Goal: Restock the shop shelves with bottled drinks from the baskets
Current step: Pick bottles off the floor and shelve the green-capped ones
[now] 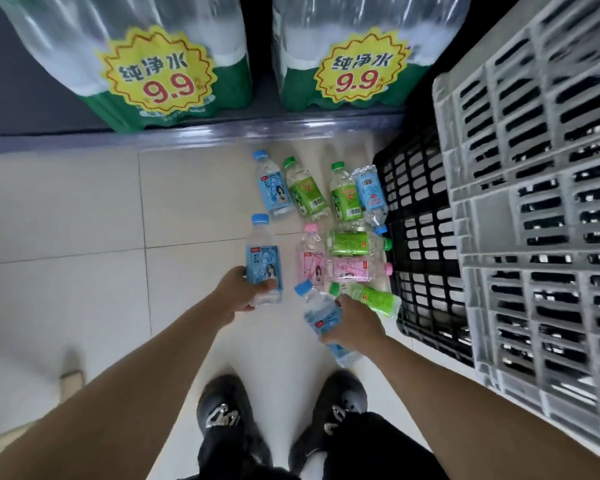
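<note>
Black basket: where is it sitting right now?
In the head view the black basket is on the right, on the floor between the loose bottles and the grey crate.

Head camera, facing steeply down at floor [66, 220].

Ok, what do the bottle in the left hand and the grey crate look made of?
The bottle in the left hand: clear, glossy plastic by the look, see-through above a blue label. The grey crate: moulded plastic, matte, likely rigid, judging by its slotted ribbed walls.

Each hand, left [238, 294] and right [352, 323], grips a blue-capped bottle above bottles strewn on the floor [84, 220].
</note>
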